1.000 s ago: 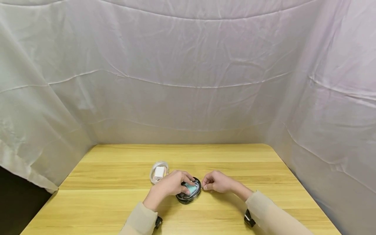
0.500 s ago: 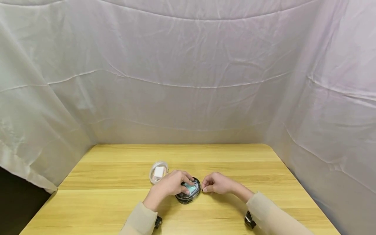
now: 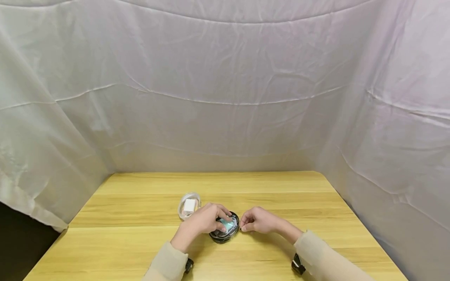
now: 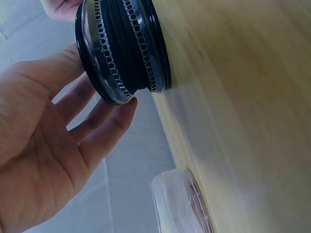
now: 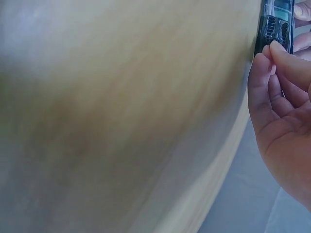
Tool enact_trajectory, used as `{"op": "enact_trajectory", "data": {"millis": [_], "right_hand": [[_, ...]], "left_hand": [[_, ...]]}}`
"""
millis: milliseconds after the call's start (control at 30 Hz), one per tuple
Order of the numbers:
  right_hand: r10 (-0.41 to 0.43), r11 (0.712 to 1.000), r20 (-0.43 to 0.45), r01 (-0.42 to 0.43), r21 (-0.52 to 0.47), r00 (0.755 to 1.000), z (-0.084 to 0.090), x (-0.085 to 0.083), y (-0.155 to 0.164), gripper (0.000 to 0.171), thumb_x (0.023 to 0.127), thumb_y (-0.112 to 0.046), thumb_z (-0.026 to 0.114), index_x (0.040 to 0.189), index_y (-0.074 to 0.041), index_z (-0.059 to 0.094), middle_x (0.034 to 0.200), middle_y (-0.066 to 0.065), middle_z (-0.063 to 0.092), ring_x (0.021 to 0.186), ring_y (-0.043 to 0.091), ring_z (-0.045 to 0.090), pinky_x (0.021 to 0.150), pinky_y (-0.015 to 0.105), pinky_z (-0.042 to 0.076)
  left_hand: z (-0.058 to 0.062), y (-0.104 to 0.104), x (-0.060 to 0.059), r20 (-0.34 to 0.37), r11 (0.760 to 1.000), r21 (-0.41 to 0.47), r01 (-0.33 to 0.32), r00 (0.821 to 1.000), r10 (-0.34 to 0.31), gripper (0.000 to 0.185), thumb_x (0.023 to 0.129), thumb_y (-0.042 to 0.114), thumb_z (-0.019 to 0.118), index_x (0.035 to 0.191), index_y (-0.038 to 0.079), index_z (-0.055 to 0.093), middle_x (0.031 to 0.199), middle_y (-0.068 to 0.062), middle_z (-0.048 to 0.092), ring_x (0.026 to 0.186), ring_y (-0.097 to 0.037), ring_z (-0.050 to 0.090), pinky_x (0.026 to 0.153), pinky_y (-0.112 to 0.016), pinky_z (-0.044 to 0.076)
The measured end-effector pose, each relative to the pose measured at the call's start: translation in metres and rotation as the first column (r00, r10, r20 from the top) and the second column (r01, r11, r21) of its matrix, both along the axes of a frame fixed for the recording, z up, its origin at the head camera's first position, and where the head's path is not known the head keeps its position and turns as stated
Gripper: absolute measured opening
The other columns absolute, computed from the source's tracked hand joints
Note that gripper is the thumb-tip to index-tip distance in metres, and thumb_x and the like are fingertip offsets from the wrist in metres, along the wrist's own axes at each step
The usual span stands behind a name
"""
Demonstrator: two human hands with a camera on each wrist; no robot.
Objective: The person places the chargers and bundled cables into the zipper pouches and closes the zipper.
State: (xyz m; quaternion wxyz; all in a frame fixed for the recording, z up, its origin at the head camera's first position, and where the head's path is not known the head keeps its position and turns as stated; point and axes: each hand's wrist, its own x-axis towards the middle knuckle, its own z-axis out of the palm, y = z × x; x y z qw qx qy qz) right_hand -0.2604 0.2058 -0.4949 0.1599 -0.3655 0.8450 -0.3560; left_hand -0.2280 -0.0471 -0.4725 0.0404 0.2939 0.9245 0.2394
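Note:
A round black zipper case (image 3: pixel 225 231) with a clear lid lies on the wooden table (image 3: pixel 140 249). My left hand (image 3: pixel 205 219) lies over it, with nearly straight fingers (image 4: pixel 99 124) pressing on the lid of the case (image 4: pixel 121 48). My right hand (image 3: pixel 258 219) is at the case's right side. Its thumb and forefinger (image 5: pixel 266 56) pinch the zipper rim of the case (image 5: pixel 276 22). Whatever they hold between them is too small to make out.
A second round clear case (image 3: pixel 190 205) holding a white charger sits just behind my left hand, and also shows as a clear case (image 4: pixel 177 204) in the left wrist view. White cloth (image 3: pixel 225 97) hangs round the table's back and sides.
My right hand has crept slightly left, closer against the case's rim. The left hand stays on the lid.

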Motion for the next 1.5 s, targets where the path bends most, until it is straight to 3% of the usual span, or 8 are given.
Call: {"op": "enact_trajectory", "data": {"millis": [267, 500, 700, 833, 1033, 1233, 1500], "right_hand": [[-0.034, 0.998, 0.064, 0.038, -0.049, 0.997, -0.001, 0.004, -0.002, 0.004, 0.095, -0.003, 0.073, 0.091, -0.004, 0.074, 0.079, 0.005, 0.070, 0.067, 0.010, 0.059, 0.059, 0.020, 0.052], [-0.123, 0.987, 0.112, 0.133, -0.088, 0.986, -0.005, 0.012, -0.005, 0.005, 0.098, -0.004, 0.068, 0.100, -0.002, 0.071, 0.085, 0.008, 0.068, 0.072, 0.018, 0.063, 0.059, 0.028, 0.057], [-0.226, 0.949, 0.173, 0.257, -0.184, 0.958, -0.002, 0.024, -0.009, 0.026, 0.097, -0.005, 0.070, 0.119, 0.007, 0.062, 0.104, 0.014, 0.065, 0.084, 0.022, 0.066, 0.068, 0.036, 0.063], [-0.284, 0.917, 0.207, 0.329, -0.228, 0.936, 0.001, 0.034, -0.016, 0.041, 0.093, -0.006, 0.074, 0.127, 0.012, 0.057, 0.118, 0.022, 0.061, 0.093, 0.022, 0.067, 0.075, 0.039, 0.064], [-0.337, 0.885, 0.247, 0.395, -0.245, 0.909, 0.004, 0.044, -0.026, 0.054, 0.089, -0.006, 0.078, 0.133, 0.012, 0.051, 0.123, 0.025, 0.057, 0.096, 0.024, 0.067, 0.078, 0.043, 0.064], [-0.321, 0.894, 0.241, 0.377, -0.242, 0.916, -0.002, 0.046, -0.031, 0.055, 0.088, -0.002, 0.077, 0.133, 0.013, 0.050, 0.119, 0.024, 0.058, 0.094, 0.023, 0.067, 0.075, 0.039, 0.063], [-0.350, 0.898, 0.160, 0.379, -0.224, 0.923, -0.010, 0.044, -0.035, 0.054, 0.085, 0.000, 0.078, 0.132, 0.010, 0.054, 0.115, 0.018, 0.062, 0.096, 0.024, 0.064, 0.079, 0.034, 0.061]], "left_hand": [[0.000, -0.003, -0.001, -0.012, 1.000, -0.003, 0.022, 1.000, -0.022, 0.031, 0.084, 0.021, 0.086, 0.114, 0.018, 0.082, 0.131, 0.007, 0.071, 0.125, -0.021, 0.064, 0.104, -0.036, 0.054], [0.001, -0.007, 0.003, -0.027, 0.997, -0.022, 0.070, 0.997, -0.071, 0.034, 0.086, 0.022, 0.085, 0.119, 0.016, 0.080, 0.133, 0.004, 0.069, 0.128, -0.024, 0.062, 0.107, -0.041, 0.052], [0.000, -0.014, -0.001, -0.052, 0.991, 0.017, 0.133, 0.990, -0.132, 0.033, 0.091, 0.020, 0.081, 0.123, 0.011, 0.077, 0.136, -0.001, 0.068, 0.128, -0.025, 0.062, 0.108, -0.041, 0.052], [0.000, -0.019, -0.003, -0.071, 0.989, 0.057, 0.135, 0.989, -0.131, 0.035, 0.093, 0.018, 0.080, 0.126, 0.007, 0.075, 0.138, -0.006, 0.066, 0.129, -0.029, 0.060, 0.108, -0.045, 0.052], [0.000, -0.027, -0.004, -0.008, 0.990, 0.098, 0.106, 0.994, -0.105, 0.047, 0.091, 0.021, 0.081, 0.134, 0.004, 0.069, 0.142, -0.013, 0.061, 0.130, -0.034, 0.059, 0.108, -0.050, 0.051], [-0.005, -0.030, -0.006, 0.058, 0.984, 0.120, 0.131, 0.989, -0.138, 0.046, 0.092, 0.019, 0.081, 0.132, 0.001, 0.069, 0.136, -0.014, 0.064, 0.115, -0.031, 0.066, 0.097, -0.041, 0.059], [-0.011, -0.031, -0.004, 0.096, 0.992, 0.106, 0.066, 0.992, -0.076, 0.047, 0.091, 0.019, 0.082, 0.133, 0.004, 0.068, 0.135, -0.010, 0.065, 0.109, -0.025, 0.068, 0.092, -0.031, 0.059]]}}
